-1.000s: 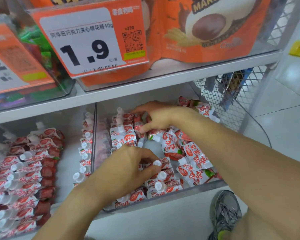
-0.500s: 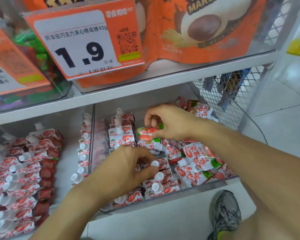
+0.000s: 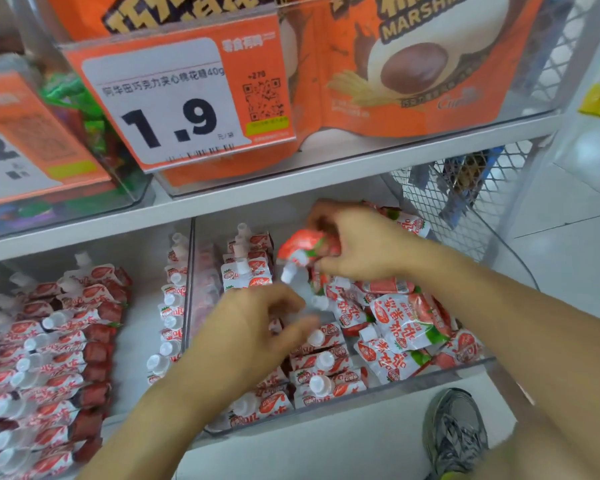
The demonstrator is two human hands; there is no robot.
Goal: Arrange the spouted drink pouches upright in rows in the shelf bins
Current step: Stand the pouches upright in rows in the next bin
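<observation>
Overhead, price tag [image 3: 174,105] reads "1.9"; orange bag [image 3: 413,64] reads "MARSHM".

— Sleeves? 
— None; my left hand [image 3: 246,336] and right hand [image 3: 357,242] were bare to the forearms, no rings, no watch.
— Footwear? 
— One grey mesh sneaker [image 3: 456,434], grey laces, a yellow-green patch at its lower edge.

The right hand [image 3: 357,244] has lifted a pouch [image 3: 302,245] from the pile.
</observation>
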